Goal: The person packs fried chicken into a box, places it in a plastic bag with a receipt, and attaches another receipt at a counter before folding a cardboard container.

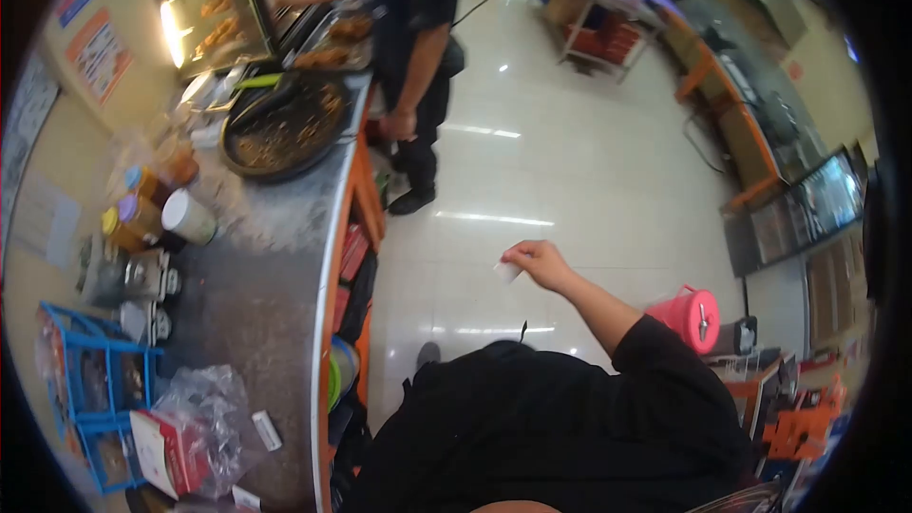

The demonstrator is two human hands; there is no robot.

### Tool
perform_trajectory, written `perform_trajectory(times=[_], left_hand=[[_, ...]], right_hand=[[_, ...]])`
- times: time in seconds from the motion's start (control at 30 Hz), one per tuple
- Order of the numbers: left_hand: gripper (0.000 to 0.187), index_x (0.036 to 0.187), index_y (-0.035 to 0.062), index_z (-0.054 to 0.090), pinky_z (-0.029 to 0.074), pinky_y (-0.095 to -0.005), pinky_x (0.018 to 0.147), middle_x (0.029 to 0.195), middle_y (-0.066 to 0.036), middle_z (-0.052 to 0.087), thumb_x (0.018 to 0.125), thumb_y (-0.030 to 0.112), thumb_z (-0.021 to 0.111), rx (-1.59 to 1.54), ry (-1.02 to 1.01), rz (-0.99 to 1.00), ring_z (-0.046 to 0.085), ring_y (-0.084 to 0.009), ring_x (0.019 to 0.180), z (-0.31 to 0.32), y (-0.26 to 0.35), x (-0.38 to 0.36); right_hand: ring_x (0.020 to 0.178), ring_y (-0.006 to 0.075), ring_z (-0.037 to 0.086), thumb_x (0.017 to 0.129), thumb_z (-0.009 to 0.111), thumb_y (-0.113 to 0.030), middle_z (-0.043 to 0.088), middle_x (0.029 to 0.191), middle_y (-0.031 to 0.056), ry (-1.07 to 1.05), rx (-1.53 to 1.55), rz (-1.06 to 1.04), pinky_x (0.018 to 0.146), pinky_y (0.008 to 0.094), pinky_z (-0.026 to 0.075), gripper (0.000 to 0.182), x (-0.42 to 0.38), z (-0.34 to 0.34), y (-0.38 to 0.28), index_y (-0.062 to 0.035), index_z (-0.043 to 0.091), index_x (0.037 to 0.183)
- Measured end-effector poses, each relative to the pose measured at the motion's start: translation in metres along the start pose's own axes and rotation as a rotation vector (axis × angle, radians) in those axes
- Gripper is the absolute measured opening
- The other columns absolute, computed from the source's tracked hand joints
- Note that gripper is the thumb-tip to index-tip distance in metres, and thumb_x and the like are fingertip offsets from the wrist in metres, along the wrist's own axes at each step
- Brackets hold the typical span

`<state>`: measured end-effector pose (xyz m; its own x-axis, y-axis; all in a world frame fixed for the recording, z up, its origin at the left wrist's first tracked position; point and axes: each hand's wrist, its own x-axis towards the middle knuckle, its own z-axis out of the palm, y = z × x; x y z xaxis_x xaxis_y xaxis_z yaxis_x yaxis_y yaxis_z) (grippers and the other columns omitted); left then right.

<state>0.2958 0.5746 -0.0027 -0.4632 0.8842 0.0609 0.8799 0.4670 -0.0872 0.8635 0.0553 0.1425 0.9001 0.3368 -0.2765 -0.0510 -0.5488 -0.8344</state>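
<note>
This is a small food shop or take-away counter. A heated display case (214, 14) with a bright lamp holds fried food, trays of fried pieces (332, 43) stand beside it, and a big dark pan (285, 128) sits on the long grey counter (261, 294) with an orange edge. Seasoning jars (142, 209), a blue wire rack (90, 385) and a plastic bag (204, 408) are also on the counter, another person in black (413, 47) works at the case, and across the shiny tiled floor (570, 161) are orange counters (736, 114) and shelves with goods (594, 24).
</note>
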Motion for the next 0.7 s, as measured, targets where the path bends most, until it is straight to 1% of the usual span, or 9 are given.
perform_trajectory(times=[0.17, 0.23, 0.33, 0.37, 0.4, 0.43, 0.5, 0.6, 0.7], left_hand=[[0.075, 0.126, -0.0088, 0.038, 0.039, -0.0472, 0.094, 0.122, -0.026, 0.049, 0.083, 0.049, 0.059, -0.095, 0.411, -0.226, 0.048, -0.0399, 0.114, -0.016, -0.04, -0.016], [0.063, 0.122, -0.0072, 0.041, 0.04, -0.0448, 0.093, 0.117, -0.023, 0.05, 0.085, 0.04, 0.058, -0.409, 0.64, 0.112, 0.05, -0.0354, 0.109, -0.032, -0.014, -0.047], [0.045, 0.117, -0.0047, 0.044, 0.042, -0.0412, 0.091, 0.109, -0.018, 0.051, 0.088, 0.028, 0.056, -0.821, 0.941, 0.615, 0.053, -0.0286, 0.101, -0.099, 0.134, -0.175], [0.036, 0.114, -0.0033, 0.046, 0.043, -0.0395, 0.089, 0.105, -0.015, 0.053, 0.09, 0.022, 0.054, -0.942, 0.756, 0.862, 0.054, -0.0251, 0.096, -0.126, 0.191, -0.235], [0.031, 0.111, -0.001, 0.047, 0.043, -0.037, 0.088, 0.103, -0.013, 0.053, 0.092, 0.022, 0.051, -1.368, 0.1, 0.859, 0.055, -0.0217, 0.095, -0.157, 0.244, -0.311], [0.024, 0.11, 0.0006, 0.048, 0.044, -0.0346, 0.087, 0.102, -0.011, 0.054, 0.09, 0.013, 0.052, -1.443, -0.161, 1.029, 0.056, -0.0201, 0.094, -0.168, 0.284, -0.369], [0.033, 0.12, 0.0009, 0.042, 0.045, -0.0296, 0.086, 0.105, -0.01, 0.054, 0.088, -0.004, 0.05, -1.538, -0.763, 1.245, 0.057, -0.0173, 0.092, -0.197, 0.341, -0.494], [0.033, 0.123, 0.0012, 0.042, 0.045, -0.0277, 0.084, 0.109, -0.009, 0.055, 0.092, 0.004, 0.051, -1.42, -1.311, 1.286, 0.057, -0.0148, 0.09, -0.21, 0.396, -0.653], [0.023, 0.113, 0.0, 0.051, 0.045, -0.0252, 0.082, 0.102, -0.007, 0.058, 0.093, 0.01, 0.053, -1.198, -1.64, 1.287, 0.057, -0.0119, 0.089, -0.219, 0.441, -0.77]], right_hand=[[0.08, 0.0154, 0.06, 0.084, 0.063, -0.016, 0.067, 0.087, 0.0102, 0.014, 0.019, -0.064, 0.073, 0.0281, 0.047, 0.019, 0.038, 0.014, -0.005, -0.0038, 0.069, 0.097], [0.078, 0.0138, 0.059, 0.085, 0.062, -0.013, 0.066, 0.087, 0.0081, 0.022, 0.015, -0.072, 0.071, 0.027, 0.047, 0.018, 0.051, 0.011, 0.006, -0.0044, 0.068, 0.1], [0.076, 0.0111, 0.056, 0.087, 0.059, -0.009, 0.065, 0.089, 0.0041, -0.002, 0.14, -0.039, 0.068, 0.0254, 0.046, 0.02, 0.086, -0.01, 0.031, -0.0061, 0.067, 0.104], [0.076, 0.01, 0.055, 0.087, 0.058, -0.008, 0.064, 0.089, 0.0029, -0.017, 0.204, -0.024, 0.068, 0.025, 0.045, 0.021, 0.101, -0.02, 0.034, -0.007, 0.066, 0.107], [0.075, 0.0088, 0.054, 0.088, 0.057, -0.007, 0.064, 0.09, 0.0017, -0.029, 0.274, -0.007, 0.067, 0.0245, 0.045, 0.022, 0.117, -0.033, 0.037, -0.0079, 0.065, 0.109], [0.075, 0.0063, 0.051, 0.09, 0.054, -0.006, 0.062, 0.09, -0.0008, -0.062, 0.333, -0.019, 0.069, 0.0232, 0.044, 0.031, 0.132, -0.05, 0.036, -0.0093, 0.058, 0.121], [0.077, 0.0059, 0.051, 0.091, 0.052, -0.006, 0.061, 0.09, -0.0001, -0.056, 0.491, -0.113, 0.071, 0.0227, 0.043, 0.036, 0.155, -0.089, 0.038, -0.0093, 0.053, 0.126], [0.084, 0.0064, 0.054, 0.091, 0.052, -0.005, 0.062, 0.089, 0.0004, -0.09, 0.622, -0.175, 0.076, 0.0219, 0.042, 0.035, 0.176, -0.161, 0.035, -0.0074, 0.049, 0.126], [0.086, 0.0074, 0.056, 0.09, 0.055, -0.005, 0.063, 0.09, 0.0016, -0.175, 0.629, -0.156, 0.076, 0.0223, 0.043, 0.026, 0.212, -0.234, 0.041, -0.0041, 0.055, 0.116]])
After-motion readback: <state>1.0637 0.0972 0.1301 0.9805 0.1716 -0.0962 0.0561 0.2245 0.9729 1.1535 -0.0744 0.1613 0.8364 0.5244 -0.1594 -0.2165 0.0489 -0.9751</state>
